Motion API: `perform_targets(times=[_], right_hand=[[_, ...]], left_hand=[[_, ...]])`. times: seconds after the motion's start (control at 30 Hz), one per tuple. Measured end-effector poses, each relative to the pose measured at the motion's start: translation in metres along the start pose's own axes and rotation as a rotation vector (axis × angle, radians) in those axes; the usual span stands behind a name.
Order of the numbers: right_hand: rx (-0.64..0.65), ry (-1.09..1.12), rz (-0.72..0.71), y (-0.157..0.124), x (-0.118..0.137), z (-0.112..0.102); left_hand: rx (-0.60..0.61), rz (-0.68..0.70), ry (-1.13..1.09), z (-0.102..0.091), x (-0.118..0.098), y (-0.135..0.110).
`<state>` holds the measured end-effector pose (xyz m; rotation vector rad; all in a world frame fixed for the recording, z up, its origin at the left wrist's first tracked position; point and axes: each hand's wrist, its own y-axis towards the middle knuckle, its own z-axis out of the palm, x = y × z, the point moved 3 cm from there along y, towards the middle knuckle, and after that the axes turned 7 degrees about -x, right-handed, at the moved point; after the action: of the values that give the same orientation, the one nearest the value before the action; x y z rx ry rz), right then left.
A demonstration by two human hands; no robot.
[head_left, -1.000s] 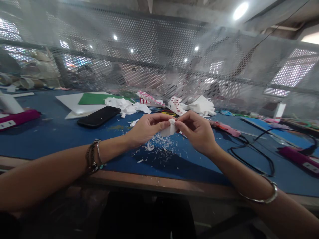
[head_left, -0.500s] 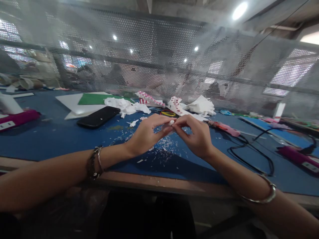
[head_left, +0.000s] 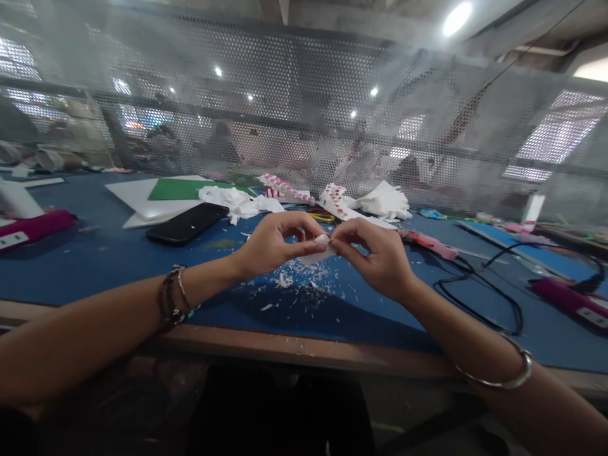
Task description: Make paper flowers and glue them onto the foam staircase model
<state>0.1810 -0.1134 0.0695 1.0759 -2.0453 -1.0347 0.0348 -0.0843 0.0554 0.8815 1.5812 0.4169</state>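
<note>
Both my hands meet above the blue table (head_left: pixel 95 266), pinching one small white piece (head_left: pixel 322 248) between them. My left hand (head_left: pixel 275 244) has thumb and forefinger closed on its left side, the other fingers curled. My right hand (head_left: pixel 375 256) pinches its right side with closed fingertips. Below them, many white scraps (head_left: pixel 304 282) lie scattered on the blue surface. Each wrist wears bracelets.
A black phone (head_left: pixel 187 223) lies to the left, near white and green sheets (head_left: pixel 161 193) and crumpled white material (head_left: pixel 240 201). Stacks of white pieces with red marks (head_left: pixel 337 199) sit behind. A black cable (head_left: pixel 479 297) and pink tools (head_left: pixel 567 297) lie right. A perforated metal screen (head_left: pixel 304 114) closes the back.
My hands have stayed together on the white piece, shifting slightly and turning it; it showed larger a second ago and is now mostly hidden between the fingertips.
</note>
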Motion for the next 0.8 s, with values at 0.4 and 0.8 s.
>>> perform_targets(times=[0.4, 0.8], right_hand=[[-0.051, 0.087, 0.009, -0.0019, -0.0022, -0.0045], [-0.002, 0.139, 0.107, 0.002, -0.0015, -0.0028]], left_hand=[[-0.007, -0.266, -0.188, 0.0015, 0.004, 0.004], [-0.011, -0.332, -0.27, 0.0033, 0.0072, 0.0029]])
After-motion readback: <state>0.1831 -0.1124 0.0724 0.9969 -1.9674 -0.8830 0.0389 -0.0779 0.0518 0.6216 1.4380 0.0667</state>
